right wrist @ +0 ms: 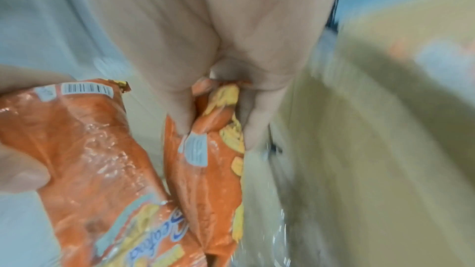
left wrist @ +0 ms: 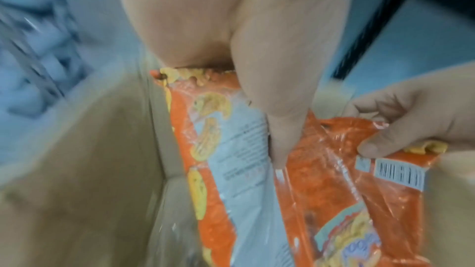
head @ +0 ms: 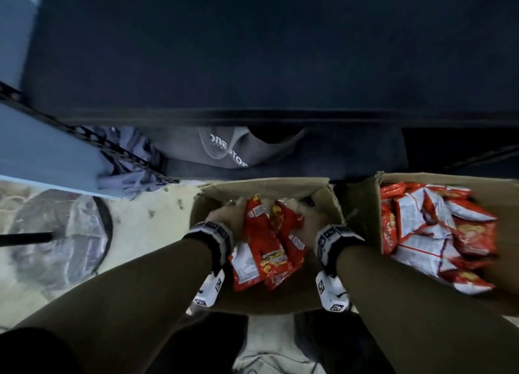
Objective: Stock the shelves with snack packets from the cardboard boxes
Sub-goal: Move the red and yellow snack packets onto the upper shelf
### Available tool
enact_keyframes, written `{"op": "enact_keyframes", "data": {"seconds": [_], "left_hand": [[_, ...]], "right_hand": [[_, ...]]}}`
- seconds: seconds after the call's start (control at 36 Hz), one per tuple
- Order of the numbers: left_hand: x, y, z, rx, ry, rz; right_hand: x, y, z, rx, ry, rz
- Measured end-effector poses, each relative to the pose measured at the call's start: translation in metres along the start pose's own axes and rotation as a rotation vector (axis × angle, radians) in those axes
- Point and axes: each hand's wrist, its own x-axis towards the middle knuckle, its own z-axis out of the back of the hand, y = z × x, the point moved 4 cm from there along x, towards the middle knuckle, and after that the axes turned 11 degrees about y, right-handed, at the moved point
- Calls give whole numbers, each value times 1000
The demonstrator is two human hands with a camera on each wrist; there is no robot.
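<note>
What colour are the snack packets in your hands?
Red with yellow pictures; the snack packets show best in the head view.

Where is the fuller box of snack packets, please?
In the head view, the fuller box sits at the right, beside the box both hands reach into.
</note>
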Motion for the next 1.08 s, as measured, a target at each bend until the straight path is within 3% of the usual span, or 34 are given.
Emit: {"op": "enact_keyframes", "data": {"seconds": [0.08,0.22,0.56,0.75,1.08], "left_hand": [[-51,-8,28,-33,-35,-15],[-136,-22,81,-79,-115,-89],[-319,-6,188,-184,-292,-55],[-407,18,217,-242,-388,-24],[-521,39,285,-139,-540,-16]], "right_hand": [[-42,11,29,35,-124,45],[-136,65,83,33,-75,118],[-306,190,162,-289,-108,283],[-375,253,190,-439,-162,363],[-475,351,238,-612,-227,534]]}}
